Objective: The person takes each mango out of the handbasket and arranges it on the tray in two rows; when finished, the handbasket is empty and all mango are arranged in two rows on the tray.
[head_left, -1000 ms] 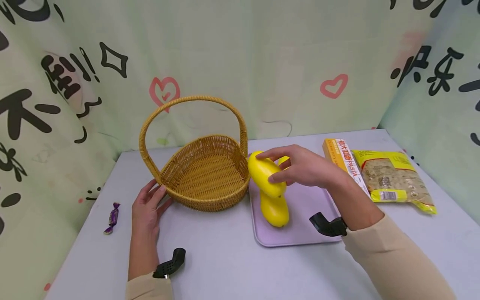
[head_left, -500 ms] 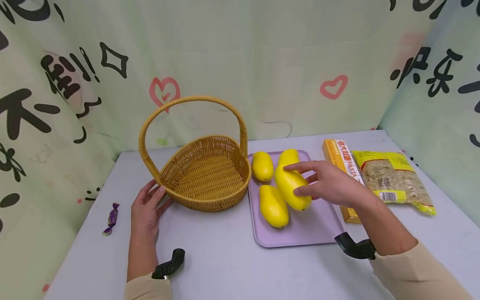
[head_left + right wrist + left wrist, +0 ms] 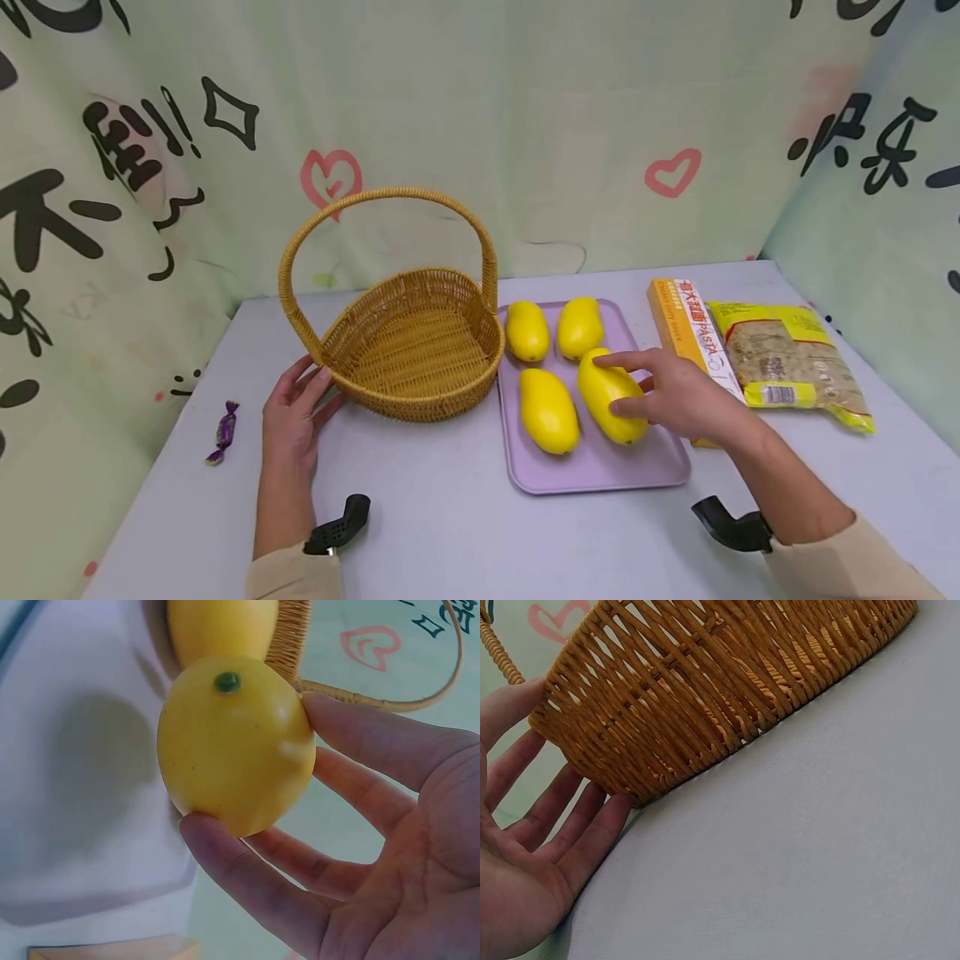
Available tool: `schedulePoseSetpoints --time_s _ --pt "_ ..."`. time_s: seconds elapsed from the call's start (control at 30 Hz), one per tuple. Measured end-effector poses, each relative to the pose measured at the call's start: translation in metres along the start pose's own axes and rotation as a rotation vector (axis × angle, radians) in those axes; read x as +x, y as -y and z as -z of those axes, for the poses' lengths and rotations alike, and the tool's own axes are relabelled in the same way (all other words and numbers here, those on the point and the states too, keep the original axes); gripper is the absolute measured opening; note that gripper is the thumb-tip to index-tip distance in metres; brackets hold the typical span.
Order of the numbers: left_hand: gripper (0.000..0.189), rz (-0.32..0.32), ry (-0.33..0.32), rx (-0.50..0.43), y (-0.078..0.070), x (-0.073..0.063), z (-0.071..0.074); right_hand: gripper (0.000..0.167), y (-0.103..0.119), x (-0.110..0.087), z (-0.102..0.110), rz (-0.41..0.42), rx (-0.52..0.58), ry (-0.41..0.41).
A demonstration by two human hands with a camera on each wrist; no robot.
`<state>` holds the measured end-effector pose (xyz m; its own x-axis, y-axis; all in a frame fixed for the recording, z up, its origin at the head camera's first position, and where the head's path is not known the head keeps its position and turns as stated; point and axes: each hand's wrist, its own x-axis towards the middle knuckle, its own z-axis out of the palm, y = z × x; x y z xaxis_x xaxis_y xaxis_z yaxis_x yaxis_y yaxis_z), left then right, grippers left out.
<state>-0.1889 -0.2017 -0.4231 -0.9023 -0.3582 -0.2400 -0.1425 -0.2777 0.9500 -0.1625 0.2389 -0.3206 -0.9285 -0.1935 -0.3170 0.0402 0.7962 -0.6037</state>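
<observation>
My right hand [image 3: 682, 396] pinches a yellow mango [image 3: 603, 400] between thumb and fingertips, over the right part of a lilac tray [image 3: 600, 475]. In the right wrist view the held mango [image 3: 236, 750] shows its green stem end, and the hand's palm faces it. Three more mangoes lie on the tray: back left [image 3: 527, 332], back middle [image 3: 579, 327] and front left [image 3: 549, 412]. My left hand [image 3: 296, 421] touches the left side of a wicker basket [image 3: 420, 400], nothing inside it. In the left wrist view its extended fingers rest against the basket's woven wall [image 3: 667, 697].
Right of the tray lie an orange and white pasta box [image 3: 697, 333] and a yellow bag of dry food [image 3: 787, 354]. A purple wrapped candy [image 3: 223, 432] lies at the table's left. A printed curtain [image 3: 510, 125] hangs behind the table.
My right hand has carried the mango from beside the basket rightward and toward the front right of the tray. The left hand and the basket have stayed in place.
</observation>
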Motion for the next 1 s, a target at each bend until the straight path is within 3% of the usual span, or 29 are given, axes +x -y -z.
schedulePoseSetpoints --time_s 0.33,1.0 --pt "0.058 -0.01 -0.013 0.023 0.001 0.0 0.004 0.064 -0.007 0.005 -0.016 -0.018 -0.057 -0.009" --pt "0.058 -0.004 -0.022 0.002 0.001 0.0 0.008 0.067 -0.01 0.013 -0.024 -0.012 -0.033 -0.03"
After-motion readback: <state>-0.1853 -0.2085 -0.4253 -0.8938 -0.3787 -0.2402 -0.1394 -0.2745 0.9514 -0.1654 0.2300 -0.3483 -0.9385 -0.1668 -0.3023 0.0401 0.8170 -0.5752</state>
